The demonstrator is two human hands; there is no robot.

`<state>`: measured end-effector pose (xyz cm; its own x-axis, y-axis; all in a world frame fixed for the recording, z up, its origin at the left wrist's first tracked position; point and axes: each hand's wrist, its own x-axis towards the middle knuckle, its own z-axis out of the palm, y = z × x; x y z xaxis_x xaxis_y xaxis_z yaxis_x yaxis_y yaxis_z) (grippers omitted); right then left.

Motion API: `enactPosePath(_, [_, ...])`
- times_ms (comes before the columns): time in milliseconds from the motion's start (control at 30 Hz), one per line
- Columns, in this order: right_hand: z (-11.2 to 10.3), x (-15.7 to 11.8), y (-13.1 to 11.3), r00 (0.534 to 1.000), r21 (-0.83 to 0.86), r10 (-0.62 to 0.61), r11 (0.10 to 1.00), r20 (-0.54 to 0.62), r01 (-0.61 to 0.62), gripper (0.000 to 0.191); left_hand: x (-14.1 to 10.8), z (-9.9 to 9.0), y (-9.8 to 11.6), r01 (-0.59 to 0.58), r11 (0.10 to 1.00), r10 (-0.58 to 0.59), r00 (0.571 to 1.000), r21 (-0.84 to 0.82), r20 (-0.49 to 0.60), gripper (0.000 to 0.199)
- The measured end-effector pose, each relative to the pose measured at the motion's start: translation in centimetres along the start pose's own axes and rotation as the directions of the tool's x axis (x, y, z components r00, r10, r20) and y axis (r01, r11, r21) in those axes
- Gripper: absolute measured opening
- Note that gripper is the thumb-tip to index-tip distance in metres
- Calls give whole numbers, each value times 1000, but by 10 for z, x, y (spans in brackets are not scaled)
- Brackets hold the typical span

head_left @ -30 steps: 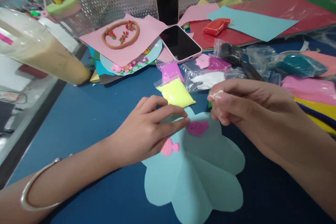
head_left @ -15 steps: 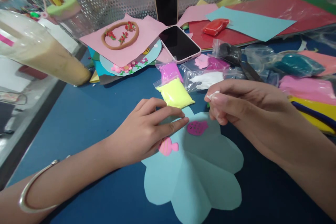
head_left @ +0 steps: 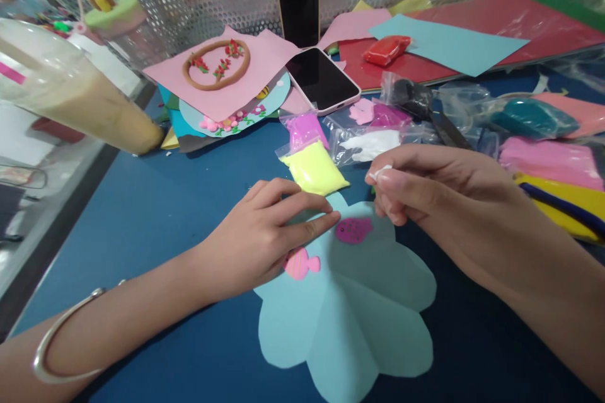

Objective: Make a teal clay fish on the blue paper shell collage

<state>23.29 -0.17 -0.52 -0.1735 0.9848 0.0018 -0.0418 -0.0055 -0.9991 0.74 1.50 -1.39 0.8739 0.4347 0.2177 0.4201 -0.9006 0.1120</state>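
A light-blue flower-shaped paper (head_left: 350,321) with fold creases lies on the blue table. My left hand (head_left: 269,233) rests on its upper left part, fingers stretched out and holding nothing. Beside that hand a pink striped clay fish (head_left: 299,264) sits on the paper, partly covered by the hand. To its upper right is a magenta clay fish (head_left: 353,230) with dark dots. Above the paper's upper right edge my right hand (head_left: 439,201) is closed, pinching a small bit of white clay (head_left: 380,172) between thumb and forefinger.
Beyond the paper lie bags of yellow clay (head_left: 316,167), white clay (head_left: 373,144) and teal clay (head_left: 534,116). A phone (head_left: 322,79) lies farther back. A drink cup (head_left: 80,94) leans at left, near decorated pink paper (head_left: 265,69). Yellow-and-blue scissors-like handles (head_left: 562,204) are at right.
Almost nothing differs. My right hand and the things at right appear shifted very slightly left; the left hand stays on the paper.
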Motion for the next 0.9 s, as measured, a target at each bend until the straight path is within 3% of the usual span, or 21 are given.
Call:
enactPosePath(333, [2, 1, 0, 1000, 12, 9, 1000, -19, -8, 10, 3, -6, 5, -77, 966, 83, 996, 248, -13, 28])
enactPosePath(900, [2, 0, 0, 999, 57, 32, 998, -5, -32, 8, 0, -6, 6, -43, 970, 48, 999, 239, -14, 31])
